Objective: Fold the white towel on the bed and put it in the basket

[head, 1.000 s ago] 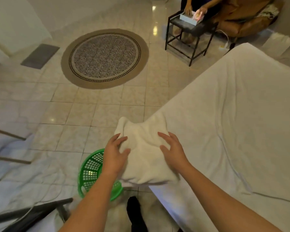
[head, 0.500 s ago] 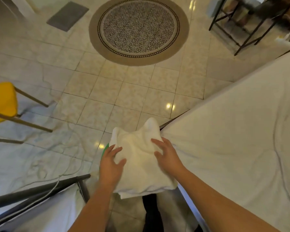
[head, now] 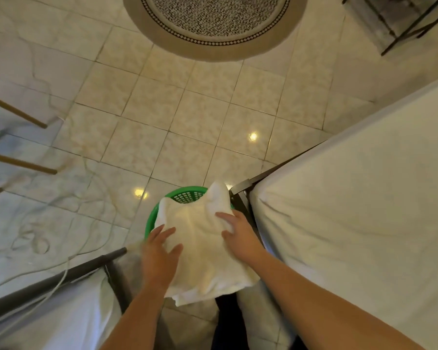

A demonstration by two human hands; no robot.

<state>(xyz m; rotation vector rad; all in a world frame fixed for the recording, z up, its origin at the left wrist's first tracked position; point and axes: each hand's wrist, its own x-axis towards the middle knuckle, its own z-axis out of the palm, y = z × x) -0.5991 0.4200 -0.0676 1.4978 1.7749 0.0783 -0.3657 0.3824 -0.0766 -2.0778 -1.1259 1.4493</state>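
The folded white towel (head: 202, 246) hangs in the air over the green plastic basket (head: 185, 195), which stands on the floor by the bed's corner. My left hand (head: 159, 256) grips the towel's left side and my right hand (head: 238, 236) grips its right side, fingers spread on top. Only the basket's far rim and left edge show; the towel hides the remainder. The bed (head: 364, 210) with its white sheet fills the right side.
A dark metal frame with white cloth (head: 61, 299) sits at lower left, with a white cable (head: 48, 248) trailing over the tiles. Wooden chair legs (head: 18, 162) stick in from the left. A round rug (head: 213, 21) and a black metal table frame (head: 402, 26) lie farther off.
Both hands carried the folded towel off the bed's corner, leftward and down over the green basket. The view tilted down toward the floor.
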